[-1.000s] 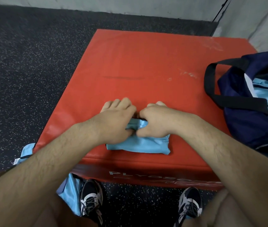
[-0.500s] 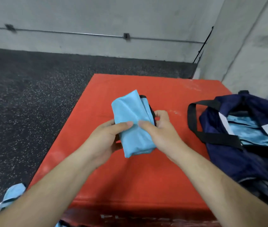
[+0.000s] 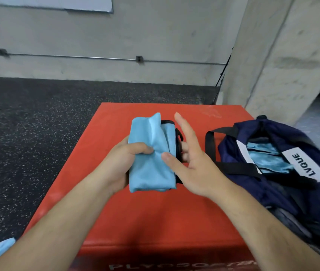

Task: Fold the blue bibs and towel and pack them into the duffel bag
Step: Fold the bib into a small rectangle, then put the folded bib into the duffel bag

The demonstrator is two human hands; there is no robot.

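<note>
Single view, head-worn wide-angle, facing forward and down. Looks from over the near edge of the red surface [image 3: 155,212] toward the grey wall [image 3: 155,36] at top of frame. Close: forearms run in from the bottom, left hand [image 3: 120,163] gripping the folded bib [image 3: 149,167], right hand [image 3: 196,169] beside it, both centre frame. Duffel bag [image 3: 272,192] cut by right edge, speckled floor [image 3: 28,133] fills left.
</note>
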